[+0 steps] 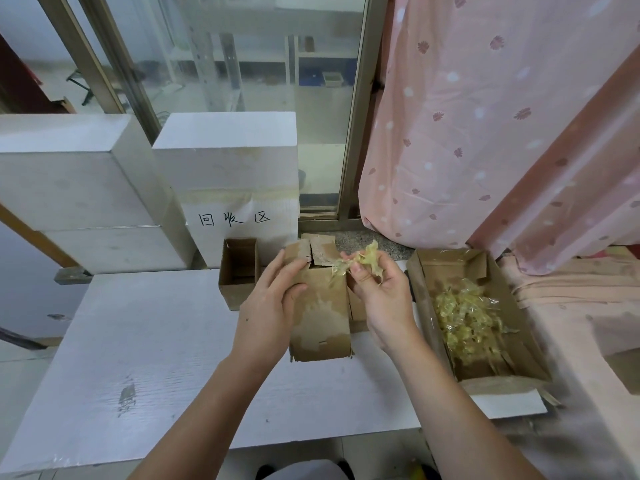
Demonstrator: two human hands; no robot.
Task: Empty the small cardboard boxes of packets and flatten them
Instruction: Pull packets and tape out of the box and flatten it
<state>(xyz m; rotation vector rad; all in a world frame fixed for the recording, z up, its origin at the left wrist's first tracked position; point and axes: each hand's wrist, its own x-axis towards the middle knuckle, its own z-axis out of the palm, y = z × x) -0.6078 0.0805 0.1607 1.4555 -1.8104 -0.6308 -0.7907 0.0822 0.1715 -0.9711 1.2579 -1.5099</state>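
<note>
A small brown cardboard box [320, 317] stands upright on the white table [145, 358], its top flaps open and patches of torn tape on its front. My left hand [273, 303] grips its upper left corner, thumb on the front face. Just above and right of the box, my right hand [377, 292] pinches a crumpled strip of yellowish clear tape [360, 259] that still clings to a top flap. Another small open box [239, 271] stands behind on the left. What is inside either box is hidden.
A larger open cardboard box [512, 313] at the right holds a heap of crumpled yellowish tape [464, 317]. White foam blocks [225, 168] with handwritten characters stand behind the table. A pink patterned curtain [485, 116] hangs at the right, a glass door behind.
</note>
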